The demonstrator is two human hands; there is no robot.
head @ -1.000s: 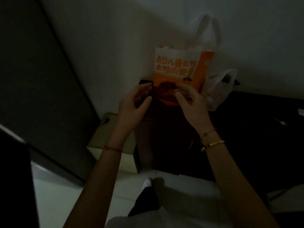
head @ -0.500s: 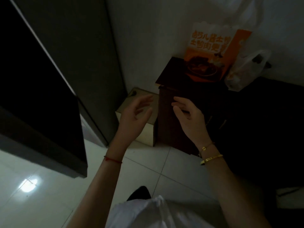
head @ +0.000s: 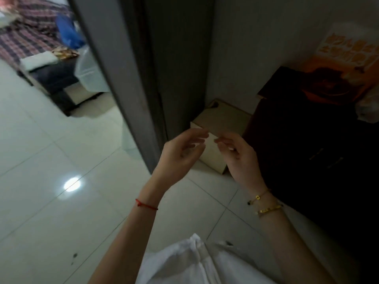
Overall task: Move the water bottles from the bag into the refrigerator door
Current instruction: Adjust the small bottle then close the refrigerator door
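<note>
Well apart from both hands [head: 180, 154] [head: 241, 158], orange bag [head: 348, 64] atop dark cabinet [head: 307, 140].

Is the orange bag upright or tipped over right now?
Upright: the orange bag stands on the dark cabinet against the wall, its printed face showing.

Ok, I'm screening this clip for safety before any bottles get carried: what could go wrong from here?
The beige box sits on the floor between the grey panel and the dark cabinet; it could trip a step toward the orange bag.
The bag stands in a dim corner on the cabinet; a one-sided pull might tip it.
The tiled floor is glossy, possibly slippery.
</note>
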